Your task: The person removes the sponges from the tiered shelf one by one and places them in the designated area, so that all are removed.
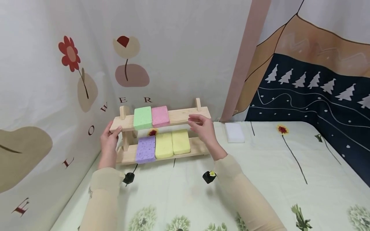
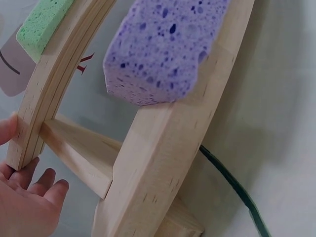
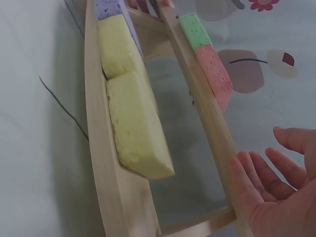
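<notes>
A two-tier wooden shelf stands near the back wall. My left hand grips the left end of its upper board, thumb on top and fingers beneath. Loosely bent and holding nothing, my right hand is beside the right part of that board; the right wrist view shows its fingertips close to the edge, contact unclear. On the upper tier lie a green sponge and a pink sponge. The lower tier carries a purple sponge and two yellow sponges, side by side.
A white sponge block lies on the flower-print cloth to the right of the shelf. Hanging fabric with printed flowers and letters rises behind and to the left. A dark tree-print fabric borders the right side.
</notes>
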The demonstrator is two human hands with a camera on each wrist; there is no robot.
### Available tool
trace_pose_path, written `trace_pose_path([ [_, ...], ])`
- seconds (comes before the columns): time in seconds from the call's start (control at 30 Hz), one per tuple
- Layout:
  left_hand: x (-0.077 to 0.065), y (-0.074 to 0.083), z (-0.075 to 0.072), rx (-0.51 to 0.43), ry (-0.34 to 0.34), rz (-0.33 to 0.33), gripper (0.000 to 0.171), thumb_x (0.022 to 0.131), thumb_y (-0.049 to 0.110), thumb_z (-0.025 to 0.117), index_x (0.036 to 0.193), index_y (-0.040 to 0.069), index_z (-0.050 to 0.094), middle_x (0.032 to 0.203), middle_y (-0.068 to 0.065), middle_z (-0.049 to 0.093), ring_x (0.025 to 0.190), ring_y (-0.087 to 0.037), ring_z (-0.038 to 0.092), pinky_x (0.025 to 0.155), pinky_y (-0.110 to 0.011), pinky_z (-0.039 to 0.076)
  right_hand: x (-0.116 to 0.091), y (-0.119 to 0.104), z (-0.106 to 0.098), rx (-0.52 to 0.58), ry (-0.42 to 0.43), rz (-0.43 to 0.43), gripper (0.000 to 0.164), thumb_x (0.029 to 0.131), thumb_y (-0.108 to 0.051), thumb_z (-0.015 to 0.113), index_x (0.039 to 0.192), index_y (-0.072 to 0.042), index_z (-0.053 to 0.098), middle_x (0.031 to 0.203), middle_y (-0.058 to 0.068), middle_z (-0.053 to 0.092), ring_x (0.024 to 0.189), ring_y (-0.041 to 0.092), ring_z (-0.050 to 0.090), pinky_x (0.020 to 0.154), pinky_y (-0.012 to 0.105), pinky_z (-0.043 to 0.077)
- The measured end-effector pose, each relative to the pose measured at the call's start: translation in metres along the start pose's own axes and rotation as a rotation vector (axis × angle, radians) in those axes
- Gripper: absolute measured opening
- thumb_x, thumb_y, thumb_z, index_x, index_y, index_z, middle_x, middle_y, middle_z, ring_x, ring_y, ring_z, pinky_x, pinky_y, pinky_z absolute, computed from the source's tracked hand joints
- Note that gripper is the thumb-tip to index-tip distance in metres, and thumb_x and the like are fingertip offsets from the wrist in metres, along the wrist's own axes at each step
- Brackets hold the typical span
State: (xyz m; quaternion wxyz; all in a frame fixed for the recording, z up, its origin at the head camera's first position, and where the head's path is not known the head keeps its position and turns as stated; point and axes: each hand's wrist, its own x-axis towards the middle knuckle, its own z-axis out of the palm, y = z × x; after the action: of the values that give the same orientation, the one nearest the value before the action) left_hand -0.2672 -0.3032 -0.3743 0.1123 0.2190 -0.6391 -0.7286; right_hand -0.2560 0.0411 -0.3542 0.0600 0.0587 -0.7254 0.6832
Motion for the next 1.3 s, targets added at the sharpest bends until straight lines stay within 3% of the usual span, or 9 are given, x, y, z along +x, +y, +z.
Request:
trace_pose_path([
  [0.17, 0.001, 0.001, -0.001, -0.029, -0.004, -0.010, 0.064, 0.099, 0.025, 0.063, 0.155, 0.032, 0.033, 0.165, 0.003, 0.026, 0.151, -0.008, 0.026, 0.126, -0.027, 0.022, 0.001, 0.001, 0.010, 0.007, -0.015, -0.008, 0.034, 0.094, -0.009, 0.067, 0.126, 0.001, 0.064, 0.122, 0.020, 0.068, 0.101, 0.022, 0.070, 0.096, 0.045, 0.058],
  [0.57, 0.000, 0.001, -0.001, -0.035, 0.018, -0.002, 0.064, 0.098, 0.023, 0.063, 0.155, 0.030, 0.035, 0.164, 0.001, 0.030, 0.149, -0.008, 0.030, 0.125, -0.027, 0.024, 0.002, 0.000, 0.030, 0.039, -0.047, -0.010, 0.036, 0.093, -0.008, 0.068, 0.127, 0.002, 0.064, 0.122, 0.020, 0.069, 0.106, 0.027, 0.070, 0.088, 0.032, 0.061],
  [0.93, 0.000, -0.002, -0.001, -0.019, 0.006, 0.010, 0.063, 0.099, 0.025, 0.062, 0.155, 0.031, 0.034, 0.165, 0.001, 0.029, 0.150, -0.010, 0.030, 0.126, -0.031, 0.024, 0.010, 0.003, 0.041, 0.040, -0.075, 0.010, 0.036, 0.095, -0.008, 0.067, 0.130, 0.001, 0.062, 0.126, 0.023, 0.066, 0.115, 0.030, 0.067, 0.093, 0.036, 0.060],
  [1.3, -0.002, -0.002, 0.001, -0.016, 0.011, 0.015, 0.061, 0.099, 0.025, 0.062, 0.154, 0.032, 0.037, 0.164, 0.002, 0.030, 0.150, -0.012, 0.031, 0.126, -0.031, 0.024, 0.017, 0.004, 0.052, 0.048, -0.083, 0.042, 0.038, 0.096, -0.012, 0.067, 0.132, -0.002, 0.061, 0.121, 0.018, 0.068, 0.104, 0.029, 0.072, 0.086, 0.031, 0.062],
])
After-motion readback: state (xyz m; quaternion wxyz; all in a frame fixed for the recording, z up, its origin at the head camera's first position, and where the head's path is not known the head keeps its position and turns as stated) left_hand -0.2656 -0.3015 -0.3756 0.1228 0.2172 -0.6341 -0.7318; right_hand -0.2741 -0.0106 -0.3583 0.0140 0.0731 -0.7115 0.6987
